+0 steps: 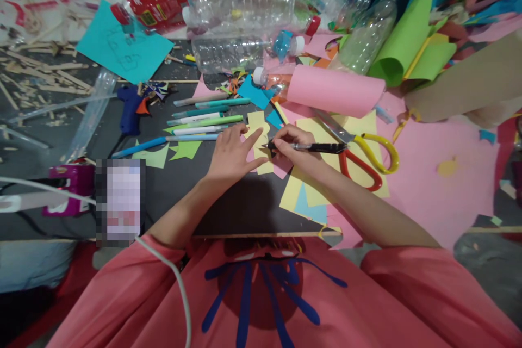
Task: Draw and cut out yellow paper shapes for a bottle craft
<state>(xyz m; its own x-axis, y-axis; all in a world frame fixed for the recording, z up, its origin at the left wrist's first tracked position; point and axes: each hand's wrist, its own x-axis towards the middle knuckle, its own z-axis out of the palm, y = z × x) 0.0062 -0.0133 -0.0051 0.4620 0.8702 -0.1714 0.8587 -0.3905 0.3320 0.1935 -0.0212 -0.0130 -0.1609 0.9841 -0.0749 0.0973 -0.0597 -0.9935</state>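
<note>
My right hand (297, 144) is closed around a black pen (324, 147), whose tip points left and meets or hovers over a small yellow paper piece (258, 126). My left hand (234, 153) lies with spread fingers at the left edge of that piece, its thumb and index finger over the paper. Just right of my right hand are scissors with one yellow and one red handle (369, 159), resting on larger yellow sheets (369, 124). Several markers (207, 118) lie side by side beyond my left hand. Green paper scraps (185, 149) sit near them.
Clear plastic bottles (228, 53) and a pink-wrapped bottle (336, 89) lie at the back. A blue glue gun (130, 110), wooden sticks (36, 73) and a phone (122, 198) are at left. Large pink paper (444, 174) covers the right side; the table edge (261, 235) is near me.
</note>
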